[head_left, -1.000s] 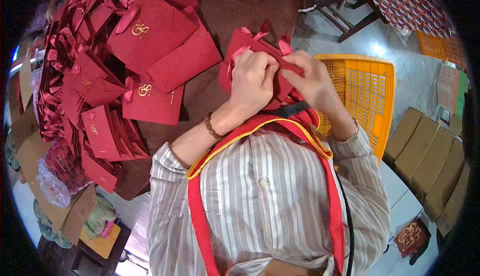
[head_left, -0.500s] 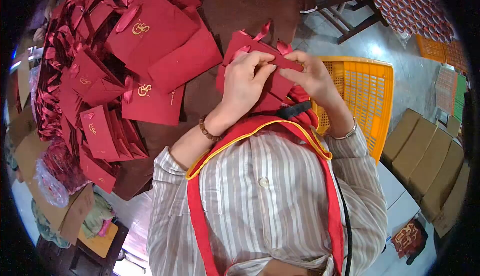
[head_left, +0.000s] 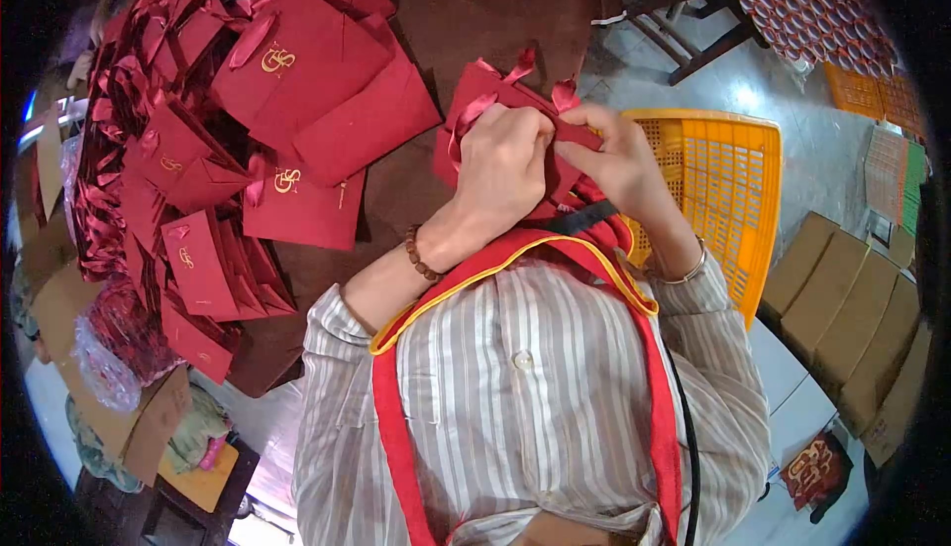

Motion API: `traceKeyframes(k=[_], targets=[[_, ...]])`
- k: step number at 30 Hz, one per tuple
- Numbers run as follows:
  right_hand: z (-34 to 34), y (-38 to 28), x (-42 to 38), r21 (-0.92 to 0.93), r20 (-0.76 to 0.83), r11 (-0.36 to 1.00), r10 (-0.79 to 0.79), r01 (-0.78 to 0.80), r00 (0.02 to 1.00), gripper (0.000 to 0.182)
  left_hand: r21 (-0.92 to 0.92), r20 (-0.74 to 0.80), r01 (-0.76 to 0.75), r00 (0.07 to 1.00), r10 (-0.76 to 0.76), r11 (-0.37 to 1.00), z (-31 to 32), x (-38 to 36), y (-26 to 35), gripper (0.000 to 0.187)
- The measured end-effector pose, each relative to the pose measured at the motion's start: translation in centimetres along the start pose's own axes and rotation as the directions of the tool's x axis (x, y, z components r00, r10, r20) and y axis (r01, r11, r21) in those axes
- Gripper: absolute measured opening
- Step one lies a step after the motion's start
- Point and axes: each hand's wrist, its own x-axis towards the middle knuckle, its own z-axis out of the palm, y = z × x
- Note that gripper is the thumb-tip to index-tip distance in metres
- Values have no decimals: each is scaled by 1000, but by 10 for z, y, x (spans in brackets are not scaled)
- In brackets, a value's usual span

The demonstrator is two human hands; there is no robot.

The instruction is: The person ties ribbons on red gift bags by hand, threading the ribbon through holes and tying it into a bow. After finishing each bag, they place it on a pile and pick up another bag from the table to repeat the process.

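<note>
The left hand point(head_left: 503, 164) curls tight on the red bag point(head_left: 482, 81) and the right hand point(head_left: 626, 163) pinches its edge, best done softly so nothing creases.

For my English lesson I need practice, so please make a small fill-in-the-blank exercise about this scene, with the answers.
The left hand and the right hand hold a bag coloured ____. The plastic basket stands on the person's ____ side. The bracelet on the left wrist is made of ____.
Missing words: red; right; beads.
</note>
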Motion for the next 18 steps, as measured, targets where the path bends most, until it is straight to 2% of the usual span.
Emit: traceKeyframes(k=[1,3,4,6,8,9,10,11,13,15,18], targets=[[2,1,1,1,-1,1000,0,0,1000,26,30,7,-41,999,41,999,0,-1,1,9],[6,3,2,-180,20,982,-55,57,998,26,53,-4,-90,996,90,995,3,0,7,10],[6,-2,2,-181,20,982,-56,59,998,26,77,-19,-140,990,141,987,5,2,10,11],[6,-15,0,-50,40,998,27,-25,999,28,31,-84,-109,990,111,994,4,3,11,12],[9,-10,1,-24,36,1000,-3,4,999,28,-21,-111,-58,992,55,998,-1,-2,13,12],[10,-4,2,-23,27,1000,1,0,1000,27,-41,-75,52,996,-55,998,-6,-3,16,11],[11,-1,2,-22,15,1000,6,-5,1000,25,-61,-64,95,993,-99,994,-9,-5,14,11],[11,-1,1,45,35,993,109,-110,993,25,-28,-32,134,990,-135,991,-13,-8,10,11],[10,4,2,79,56,991,107,-111,993,26,3,-4,170,985,-170,985,-19,-11,5,12],[11,5,3,113,80,987,104,-113,991,26,-107,95,350,935,-341,931,-23,-10,2,14],[11,2,4,110,67,992,59,-66,996,24,-145,127,398,915,-382,906,-25,-9,3,16]])
